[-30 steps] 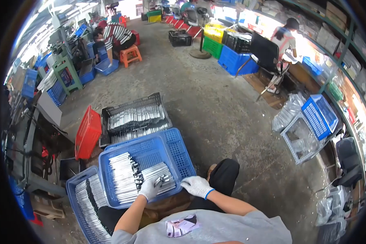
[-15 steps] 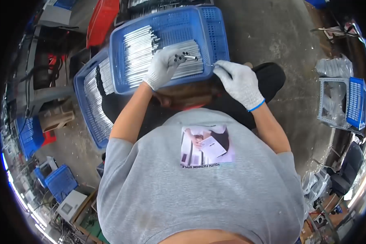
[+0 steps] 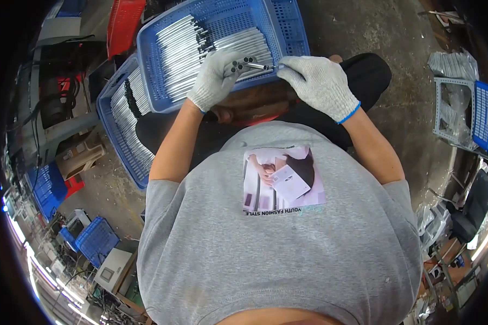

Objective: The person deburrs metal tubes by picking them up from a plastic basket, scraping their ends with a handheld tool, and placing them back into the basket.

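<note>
My left hand (image 3: 216,80), in a white knit glove, is closed around several metal tubes (image 3: 248,63) with dark ends, one of them pointing right. My right hand (image 3: 320,84), gloved with a blue cuff edge, has thumb and forefinger pinched together just right of that tube's tip. What it pinches, if anything, is too small to make out. Both hands are over the near edge of a blue basket (image 3: 145,54). Inside the basket lie two groups of silvery rods (image 3: 177,57), side by side.
Another blue basket (image 3: 104,111) with rods stands at the lower left of the first. A red basket (image 3: 123,24) leans at the upper left. At the right are a grey crate frame (image 3: 438,111) and a blue crate (image 3: 483,116). My knee (image 3: 371,76) is beside my right hand.
The view has tilted down towards my shirt. My left hand has lifted the tubes off the rods in the basket, and my right hand has come from the basket's rim to the tubes' ends.
</note>
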A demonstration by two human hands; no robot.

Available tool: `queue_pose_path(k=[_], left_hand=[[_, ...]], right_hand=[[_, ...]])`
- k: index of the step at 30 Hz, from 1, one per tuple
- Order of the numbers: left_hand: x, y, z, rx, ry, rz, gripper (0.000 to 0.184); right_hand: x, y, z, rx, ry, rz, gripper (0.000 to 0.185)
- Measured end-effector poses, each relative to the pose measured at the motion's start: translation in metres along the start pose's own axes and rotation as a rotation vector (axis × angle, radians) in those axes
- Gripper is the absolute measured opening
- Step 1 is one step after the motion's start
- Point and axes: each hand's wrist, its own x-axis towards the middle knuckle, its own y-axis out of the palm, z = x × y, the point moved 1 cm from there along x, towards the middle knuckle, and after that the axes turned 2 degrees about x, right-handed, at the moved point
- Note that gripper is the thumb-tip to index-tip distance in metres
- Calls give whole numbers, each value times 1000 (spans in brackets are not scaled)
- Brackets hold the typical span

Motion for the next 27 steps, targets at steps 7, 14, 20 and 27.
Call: queue_pose_path(k=[7,14,20,27], left_hand=[[0,1,-22,91,94,-39,25],[-8,8,-24,376,132,-128,28],[-10,8,-24,382,177,-159,31],[-15,14,-17,417,174,-181,26]], right_hand=[[-2,6,2,-73,107,140,26],[-2,2,4,44,59,113,26],[1,10,-7,49,42,94,31],[-2,5,5,53,60,237,32]])
